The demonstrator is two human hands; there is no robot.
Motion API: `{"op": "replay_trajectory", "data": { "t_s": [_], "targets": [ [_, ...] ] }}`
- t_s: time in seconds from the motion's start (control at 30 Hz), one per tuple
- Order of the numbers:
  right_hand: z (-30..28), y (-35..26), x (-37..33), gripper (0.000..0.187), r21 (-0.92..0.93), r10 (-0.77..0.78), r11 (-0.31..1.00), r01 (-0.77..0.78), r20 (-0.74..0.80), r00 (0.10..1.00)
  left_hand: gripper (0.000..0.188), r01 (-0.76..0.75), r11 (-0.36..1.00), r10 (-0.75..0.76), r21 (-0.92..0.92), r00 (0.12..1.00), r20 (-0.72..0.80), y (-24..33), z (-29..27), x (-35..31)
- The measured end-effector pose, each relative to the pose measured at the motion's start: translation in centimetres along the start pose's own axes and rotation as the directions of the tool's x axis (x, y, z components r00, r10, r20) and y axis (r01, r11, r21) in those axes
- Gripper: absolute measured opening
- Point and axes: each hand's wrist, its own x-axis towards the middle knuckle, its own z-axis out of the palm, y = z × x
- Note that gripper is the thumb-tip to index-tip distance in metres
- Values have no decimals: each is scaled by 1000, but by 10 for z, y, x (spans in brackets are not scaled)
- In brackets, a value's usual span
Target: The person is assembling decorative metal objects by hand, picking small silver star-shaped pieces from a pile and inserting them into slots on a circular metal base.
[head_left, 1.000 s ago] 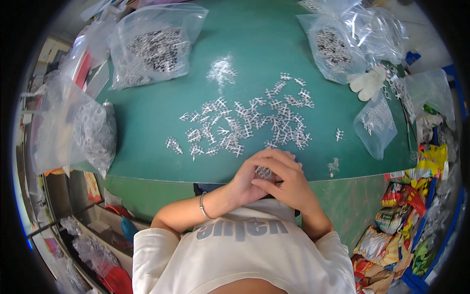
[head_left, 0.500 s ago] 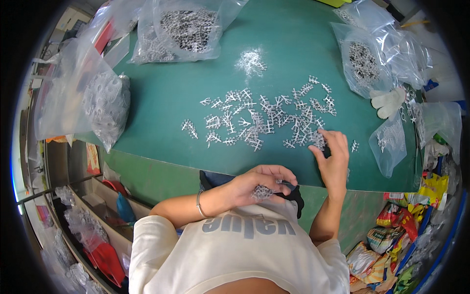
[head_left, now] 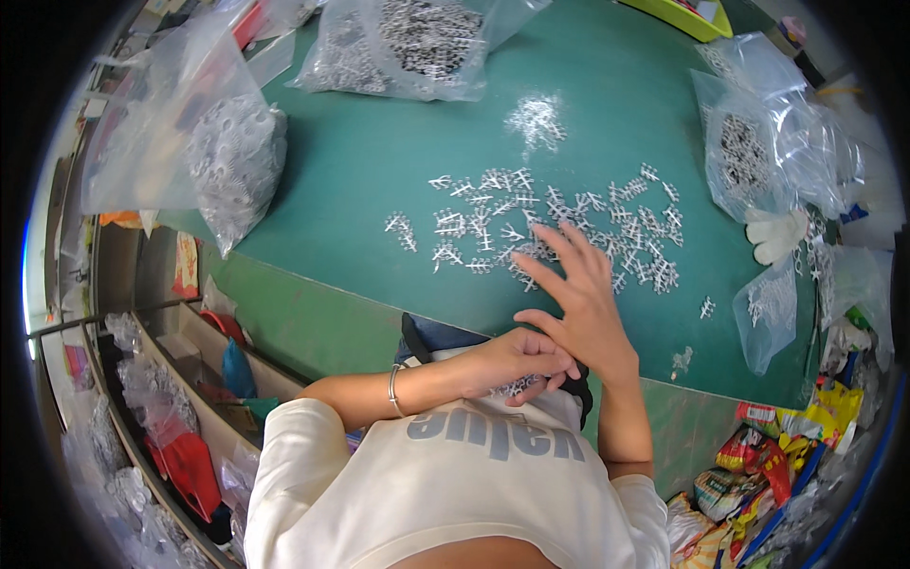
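Observation:
Small silver-grey pieces (head_left: pixel 483 228), branched like fishbones, lie scattered over the green table (head_left: pixel 379 142). Close to my body, below the table's near edge, my left hand (head_left: pixel 512 365) is curled around several such pieces (head_left: pixel 519 386), which show partly beneath its fingers. My right hand (head_left: pixel 583 308) has its fingers stretched out and spread over the near side of the scatter, hiding some pieces. The heel and thumb of that hand come close to the left fingertips; whether they touch I cannot tell. A lone piece (head_left: pixel 707 306) lies to the right.
Clear bags of grey pieces stand at the back (head_left: pixel 431 47) and right (head_left: pixel 744 152). A bag of pale ring-like parts (head_left: pixel 237 156) sits left. White powder (head_left: pixel 537 123) marks the table. A white glove (head_left: pixel 774 235) and small bag (head_left: pixel 766 313) lie right; shelving (head_left: pixel 171 351) is lower left.
My right hand has moved left from the pile's right end and opened its fingers. My left hand has closed further around its pieces. The whole view has shifted slightly.

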Motion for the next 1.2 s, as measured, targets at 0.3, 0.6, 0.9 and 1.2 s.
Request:
{"op": "replay_trajectory", "data": {
  "t_s": [0.3,0.6,0.9,1.2],
  "targets": [
    [-4,14,-10,14,191,376,923,-334,-261,889,20,-203,978,189,-50,962,-199,10,-22,-28],
    [-2,6,-4,16,-93,302,926,-366,-400,865,15,115,329,854,937,386,-348,10,-43,-62],
    [7,-3,-2,16,-60,258,956,-286,-290,922,18,371,278,867,886,300,-397,20,-58,-66],
    [7,-5,-10,15,-35,274,954,-298,-305,912,12,337,271,875,901,303,-377,24,-61,-66]
  ]
}}
